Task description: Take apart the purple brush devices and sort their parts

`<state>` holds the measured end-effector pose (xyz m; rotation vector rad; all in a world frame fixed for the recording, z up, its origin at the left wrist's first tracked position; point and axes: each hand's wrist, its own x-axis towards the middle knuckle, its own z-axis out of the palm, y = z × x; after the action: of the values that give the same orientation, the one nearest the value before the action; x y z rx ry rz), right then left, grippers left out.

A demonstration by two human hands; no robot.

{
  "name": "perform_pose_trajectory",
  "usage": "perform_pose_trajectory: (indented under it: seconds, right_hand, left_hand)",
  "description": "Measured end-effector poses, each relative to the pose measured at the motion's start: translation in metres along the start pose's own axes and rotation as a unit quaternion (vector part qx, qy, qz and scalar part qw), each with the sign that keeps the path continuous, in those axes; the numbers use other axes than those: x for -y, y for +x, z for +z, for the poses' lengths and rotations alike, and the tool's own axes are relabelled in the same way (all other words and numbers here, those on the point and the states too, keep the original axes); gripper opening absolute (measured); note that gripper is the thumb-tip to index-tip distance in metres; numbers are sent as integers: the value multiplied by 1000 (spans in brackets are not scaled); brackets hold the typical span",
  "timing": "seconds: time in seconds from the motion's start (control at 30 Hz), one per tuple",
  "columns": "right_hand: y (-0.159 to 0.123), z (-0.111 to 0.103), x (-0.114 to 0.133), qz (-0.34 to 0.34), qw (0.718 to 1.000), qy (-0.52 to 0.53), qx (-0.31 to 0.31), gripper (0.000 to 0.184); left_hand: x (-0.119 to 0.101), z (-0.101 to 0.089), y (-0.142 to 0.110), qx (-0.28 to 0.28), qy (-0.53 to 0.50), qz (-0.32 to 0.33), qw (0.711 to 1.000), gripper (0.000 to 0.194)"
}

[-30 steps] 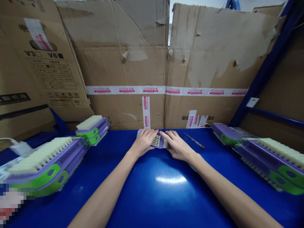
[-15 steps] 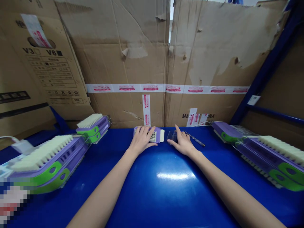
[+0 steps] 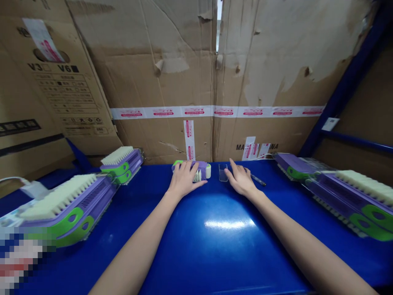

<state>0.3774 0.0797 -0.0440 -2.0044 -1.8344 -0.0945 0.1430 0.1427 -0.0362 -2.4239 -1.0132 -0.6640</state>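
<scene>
My left hand [image 3: 184,177] rests over a small purple-and-green brush [image 3: 201,168], fingers curled across its top and thumb along the near side. Pale bristles show below its purple body, and a white end sticks out to the right. My right hand [image 3: 241,178] is open, its index finger stretched forward. The thumb tip overlaps the right edge of a small clear plastic piece [image 3: 223,173]; whether it touches, I cannot tell. Beyond the right hand lies a thin screwdriver-like tool [image 3: 258,180], partly hidden by the fingers.
Larger purple-and-green brushes with cream bristles stand on the left [image 3: 73,205] and right [image 3: 346,200] of the blue table [image 3: 227,254]. Cardboard sheets [image 3: 159,90] wall the back. A white plug [image 3: 34,189] with a cable sits at left; a blue rack post [image 3: 344,82] rises at right.
The small brush has turned under my left hand, so green parts now show. My right hand has shifted slightly right, leaving more of the clear piece in sight.
</scene>
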Motion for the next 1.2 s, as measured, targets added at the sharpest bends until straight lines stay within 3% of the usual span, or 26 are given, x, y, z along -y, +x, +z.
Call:
perform_pose_trajectory:
  seconds: [0.1,0.17,0.27,0.4,0.53,0.67,0.83,0.97,1.07,1.2]
  right_hand:
    - [1,-10,-9,52,994,-70,-59,51]
    - [1,-16,-17,102,985,-127,-63,45]
    - [0,-22,-29,163,971,-172,-24,38]
    - [0,-26,-36,180,967,-172,48,32]
    - [1,-29,-31,153,971,-172,58,31]
    - [1,-30,-22,106,985,-133,-1,33]
    - [-2,-27,-7,-38,992,-70,-95,32]
    - [-6,-23,5,-136,983,-26,-117,31]
    - [-9,-21,11,-163,980,-9,-111,30]
    - [-12,-20,17,-171,980,13,-104,29]
  left_hand:
    - [-3,-4,1,7,7,-8,1000,59]
    - [-5,-5,2,5,14,-20,1000,58]
    - [-7,-7,2,-13,11,-57,998,65]
    - [-8,-10,4,-31,17,-78,996,67]
    - [-9,-11,10,-49,20,-60,997,62]
    - [-14,-11,18,-42,-19,-53,998,54]
    - [-17,-11,29,17,-70,-72,995,39]
    - [-14,-14,40,99,-121,-90,984,39]
    - [-13,-17,49,144,-152,-88,974,35]
    - [-15,-19,56,154,-175,-123,965,26]
